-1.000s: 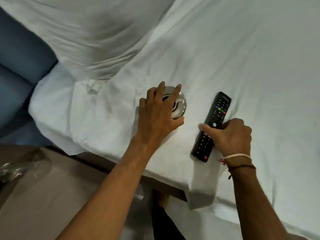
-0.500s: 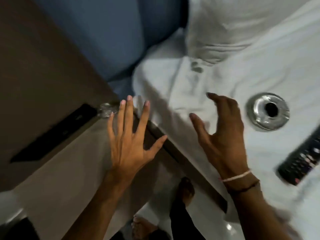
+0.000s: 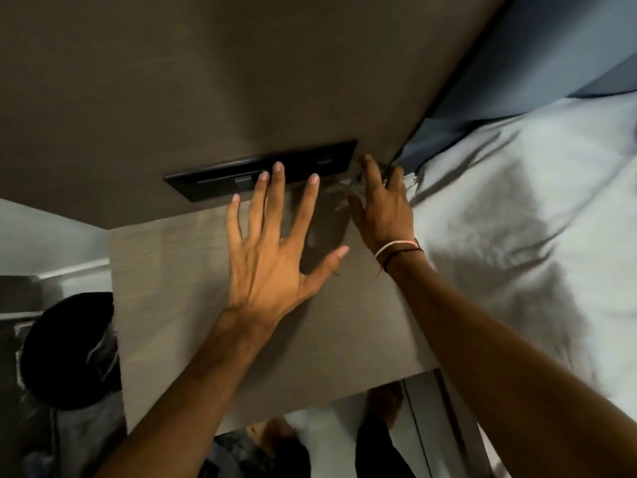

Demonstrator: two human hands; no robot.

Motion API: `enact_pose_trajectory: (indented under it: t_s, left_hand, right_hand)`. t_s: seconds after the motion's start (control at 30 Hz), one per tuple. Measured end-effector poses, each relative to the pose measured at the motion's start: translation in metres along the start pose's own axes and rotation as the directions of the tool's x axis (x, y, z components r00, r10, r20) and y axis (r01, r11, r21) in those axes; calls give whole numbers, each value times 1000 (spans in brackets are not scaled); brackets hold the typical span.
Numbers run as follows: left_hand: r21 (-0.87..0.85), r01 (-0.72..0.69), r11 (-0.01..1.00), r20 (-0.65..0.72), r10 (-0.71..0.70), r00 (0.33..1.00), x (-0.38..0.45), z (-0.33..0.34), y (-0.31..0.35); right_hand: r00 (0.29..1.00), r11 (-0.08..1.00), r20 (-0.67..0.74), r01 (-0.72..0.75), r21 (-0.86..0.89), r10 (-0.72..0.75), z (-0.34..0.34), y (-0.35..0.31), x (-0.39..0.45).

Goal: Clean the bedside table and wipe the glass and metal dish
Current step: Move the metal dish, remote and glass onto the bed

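The bedside table (image 3: 193,305) is a pale wood top in the middle of the view. My left hand (image 3: 272,257) hovers over it, palm down, fingers spread wide, holding nothing. My right hand (image 3: 382,208) reaches to the table's far right corner, where a clear glass (image 3: 344,198) stands, blurred and partly hidden by the fingers. The thumb and fingers curve around the glass; I cannot tell whether they grip it. The metal dish is out of view.
A black switch panel (image 3: 262,170) is set in the dark brown wall (image 3: 241,81) just behind the table. The white bed (image 3: 517,253) borders the table on the right, below a blue headboard (image 3: 534,63). A black round object (image 3: 69,346) sits low at the left.
My view has swung left from the bed to the bedside table. Both hands left the metal dish and remote on the bed; the right hand has arrived at the glass.
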State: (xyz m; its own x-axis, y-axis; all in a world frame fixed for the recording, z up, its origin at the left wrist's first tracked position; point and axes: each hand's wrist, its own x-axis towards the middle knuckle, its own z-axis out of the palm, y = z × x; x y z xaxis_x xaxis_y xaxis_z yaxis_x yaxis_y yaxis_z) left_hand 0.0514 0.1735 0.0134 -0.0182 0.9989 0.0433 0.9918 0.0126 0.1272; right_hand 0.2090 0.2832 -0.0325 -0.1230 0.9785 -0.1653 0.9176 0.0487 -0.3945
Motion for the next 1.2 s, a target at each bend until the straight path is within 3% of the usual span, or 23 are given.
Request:
enact_pose_trajectory:
  t_s: [0.1,0.17,0.3,0.4,0.5,0.57,0.67,0.77,0.83,0.93,1.0,1.1,1.2]
  left_hand:
    - [-14,-26,1000,-6,26,1000,5,-7,8]
    - [-10,-65,998,-47,65,997,11,-15,22]
    - [-15,-148,989,-168,143,975,21,-34,69]
    - [-53,-181,982,-224,164,961,28,-48,127]
    - [-94,-251,963,-223,225,949,34,-52,199]
    - [-74,-270,960,-176,254,951,38,-50,232]
    - [-96,-301,949,-89,293,952,47,-36,279]
    - [-104,-296,949,-52,292,955,45,-21,295]
    - [-88,-265,960,-75,259,963,35,-14,287]
    - [-42,-192,981,-109,186,976,14,-13,259]
    - [-3,-109,994,-113,108,988,-9,-20,225]
    - [31,67,997,-94,-64,994,-62,-41,157]
    - [74,239,968,-108,-231,967,-130,-67,90]
  right_hand:
    - [999,993,-39,-1,116,5,-11,6,-11]
    - [985,960,-164,-13,281,61,-40,17,-26]
    - [881,856,-416,23,517,227,-127,67,-61]
    - [818,771,-357,-156,617,451,-191,137,-73]
    - [708,664,-277,-351,660,650,-245,222,-76]
    - [676,632,-231,-434,642,700,-260,259,-74]
    - [692,689,-199,-558,462,694,-268,301,-70]
    - [689,777,-371,-599,191,622,-266,301,-69]
    - [682,839,-574,-543,17,453,-265,284,-72]
    - [716,977,-697,-175,-120,43,-252,238,-82]
    - [744,986,-648,96,-137,-163,-227,190,-92]
    - [829,938,-438,315,-148,-348,-183,107,-116]
    - [833,879,-282,452,-149,-476,-145,29,-143]
